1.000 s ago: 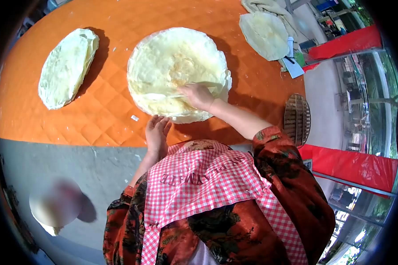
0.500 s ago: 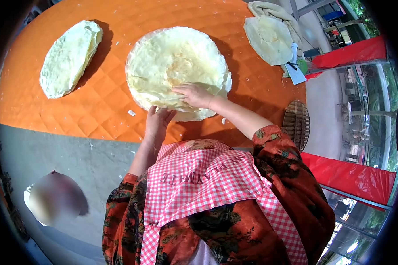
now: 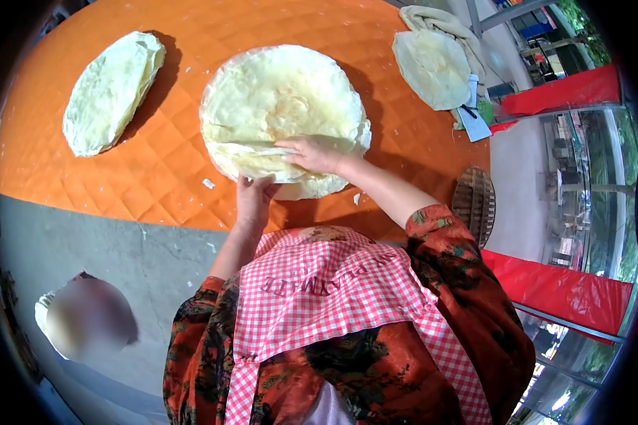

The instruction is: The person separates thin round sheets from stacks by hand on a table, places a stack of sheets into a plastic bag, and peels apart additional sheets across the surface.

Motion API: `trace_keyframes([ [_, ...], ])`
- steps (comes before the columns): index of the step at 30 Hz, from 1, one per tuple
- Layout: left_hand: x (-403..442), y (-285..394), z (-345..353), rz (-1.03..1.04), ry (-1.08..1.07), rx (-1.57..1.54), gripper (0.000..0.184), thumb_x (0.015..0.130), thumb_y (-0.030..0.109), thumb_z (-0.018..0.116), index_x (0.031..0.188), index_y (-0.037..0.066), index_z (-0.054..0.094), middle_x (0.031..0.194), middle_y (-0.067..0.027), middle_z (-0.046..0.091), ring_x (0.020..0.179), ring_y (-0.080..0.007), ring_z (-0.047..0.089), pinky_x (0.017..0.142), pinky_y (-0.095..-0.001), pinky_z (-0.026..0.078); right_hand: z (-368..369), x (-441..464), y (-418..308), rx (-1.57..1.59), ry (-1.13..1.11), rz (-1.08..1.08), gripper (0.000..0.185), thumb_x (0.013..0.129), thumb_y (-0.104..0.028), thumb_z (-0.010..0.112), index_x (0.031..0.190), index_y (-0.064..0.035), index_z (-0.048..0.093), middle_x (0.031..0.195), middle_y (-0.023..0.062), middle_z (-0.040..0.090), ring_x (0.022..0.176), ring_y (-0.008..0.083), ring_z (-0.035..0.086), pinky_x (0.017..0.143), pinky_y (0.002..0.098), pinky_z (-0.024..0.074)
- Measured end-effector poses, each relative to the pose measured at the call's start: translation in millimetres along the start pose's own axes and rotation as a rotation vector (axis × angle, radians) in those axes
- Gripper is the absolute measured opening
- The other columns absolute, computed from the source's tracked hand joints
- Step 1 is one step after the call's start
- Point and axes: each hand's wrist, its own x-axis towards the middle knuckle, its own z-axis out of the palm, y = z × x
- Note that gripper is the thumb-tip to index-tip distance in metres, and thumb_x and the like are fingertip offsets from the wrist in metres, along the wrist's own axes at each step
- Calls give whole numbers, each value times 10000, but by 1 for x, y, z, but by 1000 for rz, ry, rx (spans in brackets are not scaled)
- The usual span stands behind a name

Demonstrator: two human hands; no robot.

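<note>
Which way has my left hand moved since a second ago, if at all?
Yes, forward: judged against the orange tablecloth, the left hand has moved farther in from its near edge, to the flatbread stack.

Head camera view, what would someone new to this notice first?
Probably the big pile of pale flatbreads on the orange cloth, at top centre, with the right hand on it and the left hand at its near edge. Next might come the pink checked apron at lower centre, then a second pile at upper left.
</note>
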Motion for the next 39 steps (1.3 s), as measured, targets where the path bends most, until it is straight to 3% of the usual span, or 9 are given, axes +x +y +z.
trace_keyframes([
  [5,11,-1,7,18,107,81,441,854,-6,549,1271,38,416,1093,-135,595,891,-258,641,702,-359,574,19,-12,-24,-184,190,-113,664,861,-474,583,1378,-92,417,1304,178,516,1236,331,456,1051,425,357],
  [9,17,-4,10,71,177,215,437,842,-15,607,1241,9,430,1090,-143,588,880,-247,632,641,-358,580,27,0,-28,-140,160,146,612,858,-237,619,1399,-109,364,1155,142,601,1098,301,561,923,410,482],
  [14,29,-14,7,94,230,291,429,815,-38,630,1204,-4,451,1039,-138,598,858,-244,621,638,-347,567,-35,36,-14,547,98,431,194,883,-123,527,1006,-18,635,761,62,601,562,181,524,524,360,469],
  [21,39,-25,-5,105,273,305,473,788,-82,615,1219,20,451,1010,-130,589,825,-261,620,557,-343,566,-358,92,21,-159,596,3,286,765,-100,644,1047,-79,688,851,89,698,726,171,648,658,313,519],
  [24,30,-16,3,88,265,292,472,786,-85,612,1218,18,450,1025,-143,585,830,-266,621,546,-340,565,-380,36,-91,-246,514,-123,294,739,-21,641,1027,32,668,979,128,697,857,150,630,741,322,519],
  [29,24,-12,-2,130,223,280,381,812,-33,623,1148,9,448,987,-154,588,822,-260,631,583,-343,581,-256,-1,-140,-152,427,223,473,746,21,483,1169,-123,639,701,44,642,608,147,603,568,316,500],
  [32,-6,17,19,170,349,273,280,857,25,604,1093,12,455,937,-149,581,733,-223,627,542,-318,560,-112,16,-56,-317,598,-275,395,866,-45,521,1241,-145,598,808,149,658,694,274,632,661,410,510],
  [35,-2,18,2,280,420,418,188,881,60,592,1016,11,470,853,-128,573,600,-177,595,473,-298,510,-17,12,-41,-220,46,60,291,828,-30,576,1110,-71,637,853,157,661,773,322,646,702,391,524],
  [39,6,19,-13,286,400,552,123,878,64,603,903,6,497,699,-81,551,484,-141,535,400,-279,424,13,7,-16,-310,314,-140,226,803,-45,607,1026,-34,637,913,147,662,830,319,638,743,383,528],
])
